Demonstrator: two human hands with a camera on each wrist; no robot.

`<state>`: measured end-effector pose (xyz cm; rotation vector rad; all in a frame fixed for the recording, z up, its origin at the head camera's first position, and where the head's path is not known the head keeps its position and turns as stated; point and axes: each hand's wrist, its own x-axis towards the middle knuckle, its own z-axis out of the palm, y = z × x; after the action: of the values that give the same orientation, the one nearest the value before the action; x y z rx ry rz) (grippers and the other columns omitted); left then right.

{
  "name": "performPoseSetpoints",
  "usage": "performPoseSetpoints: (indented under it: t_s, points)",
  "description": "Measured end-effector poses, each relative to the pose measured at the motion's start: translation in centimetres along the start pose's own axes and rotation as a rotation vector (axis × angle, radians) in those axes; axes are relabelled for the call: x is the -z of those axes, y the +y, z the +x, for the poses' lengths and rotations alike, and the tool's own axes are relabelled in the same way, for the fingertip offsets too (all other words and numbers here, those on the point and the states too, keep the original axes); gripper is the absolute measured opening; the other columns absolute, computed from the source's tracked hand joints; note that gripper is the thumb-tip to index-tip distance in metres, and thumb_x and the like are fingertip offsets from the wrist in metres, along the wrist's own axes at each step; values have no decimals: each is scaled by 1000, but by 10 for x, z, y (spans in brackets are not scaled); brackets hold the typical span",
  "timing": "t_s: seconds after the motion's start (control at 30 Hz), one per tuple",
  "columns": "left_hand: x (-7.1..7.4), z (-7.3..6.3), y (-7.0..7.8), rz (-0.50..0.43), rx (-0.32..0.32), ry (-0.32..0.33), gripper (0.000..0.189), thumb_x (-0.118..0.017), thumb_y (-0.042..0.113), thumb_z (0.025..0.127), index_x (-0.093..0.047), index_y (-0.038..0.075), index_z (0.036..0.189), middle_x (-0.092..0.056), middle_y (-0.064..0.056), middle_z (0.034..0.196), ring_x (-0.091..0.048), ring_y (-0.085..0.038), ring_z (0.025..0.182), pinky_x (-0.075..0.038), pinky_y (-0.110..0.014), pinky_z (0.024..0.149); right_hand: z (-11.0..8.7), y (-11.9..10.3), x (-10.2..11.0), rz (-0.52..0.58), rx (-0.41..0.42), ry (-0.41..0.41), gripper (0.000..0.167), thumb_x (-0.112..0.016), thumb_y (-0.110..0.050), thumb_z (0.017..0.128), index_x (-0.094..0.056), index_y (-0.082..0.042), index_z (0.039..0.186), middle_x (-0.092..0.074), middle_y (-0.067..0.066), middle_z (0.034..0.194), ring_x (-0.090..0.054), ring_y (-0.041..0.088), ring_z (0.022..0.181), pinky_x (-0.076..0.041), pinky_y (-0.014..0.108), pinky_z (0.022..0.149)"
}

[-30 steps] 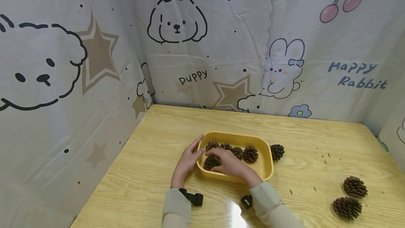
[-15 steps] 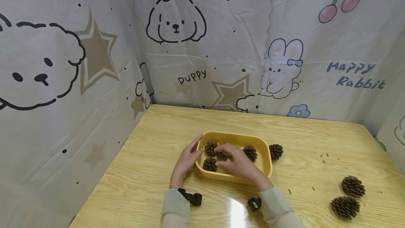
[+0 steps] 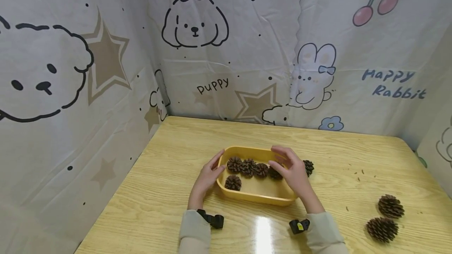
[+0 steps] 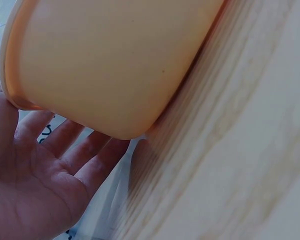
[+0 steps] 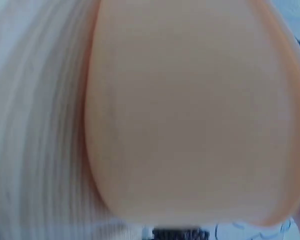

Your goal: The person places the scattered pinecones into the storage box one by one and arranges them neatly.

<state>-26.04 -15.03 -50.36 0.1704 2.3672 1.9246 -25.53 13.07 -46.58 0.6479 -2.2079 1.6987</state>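
Observation:
A yellow plastic bin (image 3: 254,198) stands on the table with several pine cones inside. Most form a row along its back, among them a brown cone (image 3: 248,167); another cone (image 3: 233,183) lies at the front left. My left hand (image 3: 206,177) rests against the bin's left end, its fingers fairly straight along the outside wall, as the left wrist view also shows. Over the bin's right end is my right hand (image 3: 294,173), thumb and fingers spread apart with nothing seen between them. It partly hides the rightmost cone (image 3: 275,173). The right wrist view is filled mostly by the bin's outer wall (image 5: 190,110).
Just right of the bin, a pine cone (image 3: 308,167) shows behind my right hand. Two larger cones, an upper one (image 3: 390,206) and a lower one (image 3: 382,229), lie at the right of the wooden table (image 3: 176,144). A printed cloth (image 3: 212,62) hangs behind.
My right hand has moved from the cones at the bin's left, rightward to its right end, uncovering the back row. The left hand has stayed at the left end.

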Motion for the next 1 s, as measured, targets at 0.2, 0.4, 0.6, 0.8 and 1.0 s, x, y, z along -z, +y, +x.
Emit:
performPoseSetpoints:
  t_s: [0.2, 0.4, 0.6, 0.8, 1.0]
  points:
    - [0, -1, 0, -3, 7, -2, 57, -53, 14, 100, -35, 18, 154, -28, -13, 161, -29, -37, 148, -30, -53, 120, -1, 6, 23, 38, -86, 158, 44, -65, -3, 92, -52, 4, 133, -56, -19, 125, -56, -6, 119, -50, 16, 100]
    - [0, -2, 2, -1, 2, 1, 57, -53, 15, 100, -35, 19, 154, -30, -14, 160, -31, -36, 147, -31, -52, 119, -7, 15, 40, -21, -216, 307, 45, -65, -10, 93, -52, -1, 136, -55, -15, 126, -52, -10, 118, -47, 10, 100]
    - [0, -1, 3, 1, 6, 3, 57, -54, 15, 100, -35, 20, 153, -29, -12, 161, -30, -35, 148, -29, -50, 121, -10, 24, 54, -28, -294, 438, 46, -68, -14, 92, -54, -5, 135, -57, -4, 126, -54, -7, 115, -48, 8, 97]
    - [0, -1, 1, 2, 7, 0, 56, -54, 14, 100, -35, 20, 153, -29, -12, 161, -30, -34, 148, -30, -50, 120, -16, 27, 65, -73, -456, 445, 54, -65, -29, 94, -49, -9, 141, -51, 2, 140, -52, 13, 129, -45, -2, 87]
    - [0, -1, 1, -1, 10, -2, 57, -53, 14, 100, -35, 20, 154, -30, -13, 161, -32, -35, 147, -32, -50, 119, -19, 29, 72, -181, -620, 344, 70, -56, -47, 95, -36, -9, 151, -36, 16, 155, -43, 36, 140, -50, 5, 81]
